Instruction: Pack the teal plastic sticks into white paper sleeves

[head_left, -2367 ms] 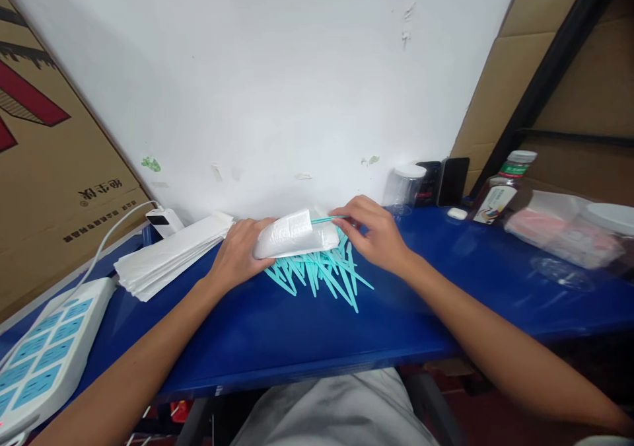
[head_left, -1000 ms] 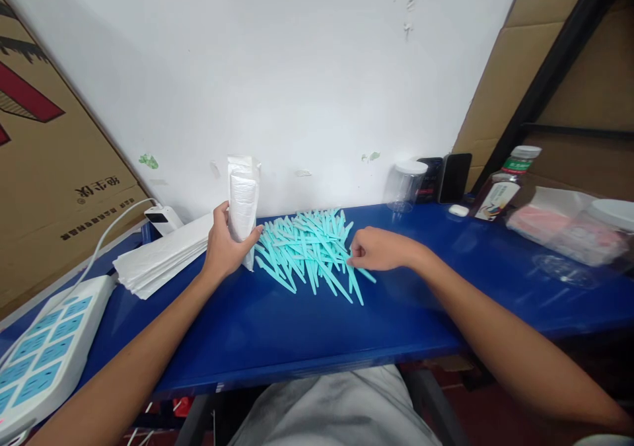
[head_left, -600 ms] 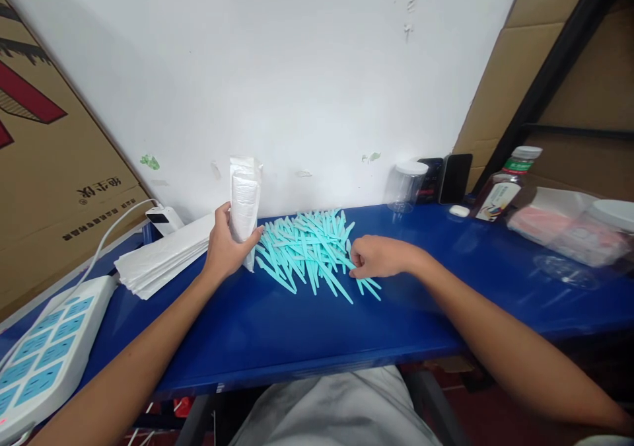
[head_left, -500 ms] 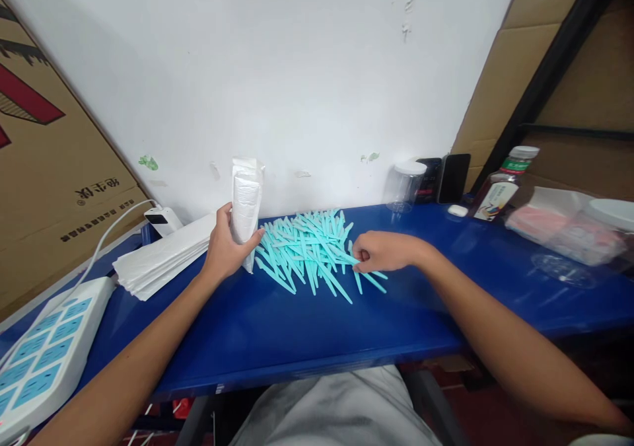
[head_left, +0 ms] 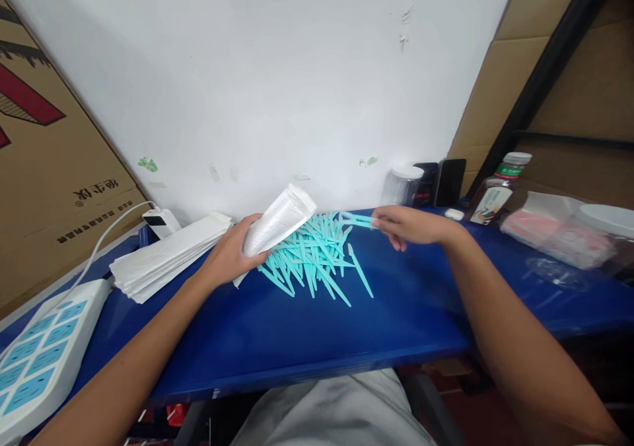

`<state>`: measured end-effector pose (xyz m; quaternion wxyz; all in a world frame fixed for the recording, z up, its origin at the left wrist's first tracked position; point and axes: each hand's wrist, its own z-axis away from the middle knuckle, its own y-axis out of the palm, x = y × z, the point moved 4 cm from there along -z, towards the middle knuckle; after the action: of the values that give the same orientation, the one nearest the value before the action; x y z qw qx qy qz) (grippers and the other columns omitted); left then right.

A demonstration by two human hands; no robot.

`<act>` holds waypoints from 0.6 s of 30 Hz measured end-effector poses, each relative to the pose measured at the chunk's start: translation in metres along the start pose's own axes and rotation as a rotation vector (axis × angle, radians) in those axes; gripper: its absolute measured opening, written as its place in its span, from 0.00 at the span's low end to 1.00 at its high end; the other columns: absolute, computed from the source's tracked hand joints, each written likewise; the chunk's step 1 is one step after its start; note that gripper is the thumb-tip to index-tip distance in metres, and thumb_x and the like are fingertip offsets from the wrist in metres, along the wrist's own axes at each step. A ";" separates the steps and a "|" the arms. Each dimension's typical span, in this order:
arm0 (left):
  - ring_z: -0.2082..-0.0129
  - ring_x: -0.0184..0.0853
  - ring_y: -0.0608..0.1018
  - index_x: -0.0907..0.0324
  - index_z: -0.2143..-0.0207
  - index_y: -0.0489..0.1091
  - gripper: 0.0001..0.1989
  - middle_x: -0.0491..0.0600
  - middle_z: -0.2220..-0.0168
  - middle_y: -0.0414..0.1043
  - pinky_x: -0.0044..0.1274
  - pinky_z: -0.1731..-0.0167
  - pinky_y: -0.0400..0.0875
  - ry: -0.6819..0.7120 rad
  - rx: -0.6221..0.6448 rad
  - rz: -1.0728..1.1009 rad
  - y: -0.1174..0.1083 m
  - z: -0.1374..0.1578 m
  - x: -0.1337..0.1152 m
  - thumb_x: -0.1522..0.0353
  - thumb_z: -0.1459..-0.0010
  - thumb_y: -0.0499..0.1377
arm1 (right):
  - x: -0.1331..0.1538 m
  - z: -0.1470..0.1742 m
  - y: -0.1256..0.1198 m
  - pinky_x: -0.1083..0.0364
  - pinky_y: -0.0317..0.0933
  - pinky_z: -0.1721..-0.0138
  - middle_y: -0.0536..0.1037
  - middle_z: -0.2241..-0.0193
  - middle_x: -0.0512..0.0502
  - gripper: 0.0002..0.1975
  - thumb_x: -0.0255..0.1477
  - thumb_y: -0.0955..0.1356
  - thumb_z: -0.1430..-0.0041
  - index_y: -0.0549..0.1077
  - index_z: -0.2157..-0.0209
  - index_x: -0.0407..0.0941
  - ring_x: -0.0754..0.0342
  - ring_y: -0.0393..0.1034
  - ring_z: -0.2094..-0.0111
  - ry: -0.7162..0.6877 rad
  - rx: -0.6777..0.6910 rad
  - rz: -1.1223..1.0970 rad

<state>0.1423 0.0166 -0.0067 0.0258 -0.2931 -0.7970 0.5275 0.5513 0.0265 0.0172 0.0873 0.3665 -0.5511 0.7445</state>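
The pile of turquoise sticks (head_left: 317,258) lies on the blue table (head_left: 297,343), its sticks crossing one another. At the pile's left edge, the left hand (head_left: 232,251) has its fingers and thumb curled around a white bag (head_left: 277,220), which leans up to the right so that its top end is over the back of the pile. To the right of the pile, the right hand (head_left: 409,224) pinches a few turquoise sticks (head_left: 360,220) between thumb and fingers; they point left, across the pile's back right corner, and their tips are apart from the bag. One loose stick (head_left: 360,271) lies slanted just beside the pile, on its right. Left of the pile is a fanned stack of white bags (head_left: 168,256), and farther left and nearer the person is a power strip (head_left: 42,353). Behind the pile rises the white wall (head_left: 297,76). Well to the right of the pile, toward the back, are a clear jar (head_left: 403,188), a phone (head_left: 450,183) and, beyond them, a bottle (head_left: 495,193).
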 end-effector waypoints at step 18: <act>0.37 0.51 0.76 0.46 0.27 0.55 0.43 0.51 0.31 0.68 0.38 0.44 0.74 0.114 0.088 -0.055 0.008 0.007 -0.025 0.62 0.43 0.66 | 0.054 -0.013 0.037 0.53 0.59 0.63 0.76 0.68 0.47 0.23 0.46 0.61 0.24 0.76 0.63 0.44 0.51 0.68 0.66 -0.405 -0.277 0.004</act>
<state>0.1643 0.0008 -0.0096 0.0984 -0.2990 -0.7780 0.5438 0.4870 0.0089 0.0220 0.0230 0.4915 -0.6549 0.5736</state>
